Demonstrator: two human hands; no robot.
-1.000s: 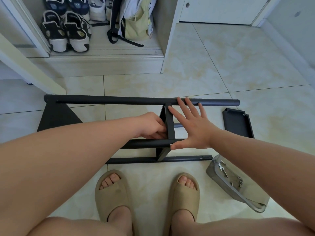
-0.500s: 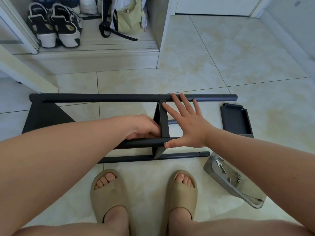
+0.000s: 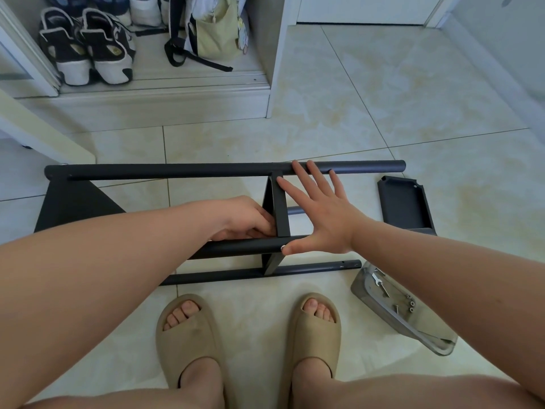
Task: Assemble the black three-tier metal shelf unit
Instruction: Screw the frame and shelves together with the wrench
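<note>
The black shelf frame (image 3: 177, 170) lies on its side on the tiled floor, its long tubes running left to right. One shelf tray (image 3: 279, 208) stands fixed between the tubes in the middle, and another (image 3: 73, 206) sits at the left end. My left hand (image 3: 241, 218) has its fingers curled against the left face of the middle tray, just above the near upper tube (image 3: 236, 247). My right hand (image 3: 317, 211) lies flat with spread fingers on the tray's right side. Its thumb presses a small silver screw (image 3: 282, 247) on that tube. A loose third tray (image 3: 404, 203) lies to the right.
A clear plastic tub (image 3: 395, 315) with a small wrench and several screws lies on the floor at the right. My feet in beige slides (image 3: 188, 338) stand just in front of the frame. An open closet with sneakers (image 3: 88, 51) and a green bag (image 3: 218, 33) is behind.
The hands hold the same places on the middle tray and tube. The view has shifted a little, so the frame sits slightly differently in the picture.
</note>
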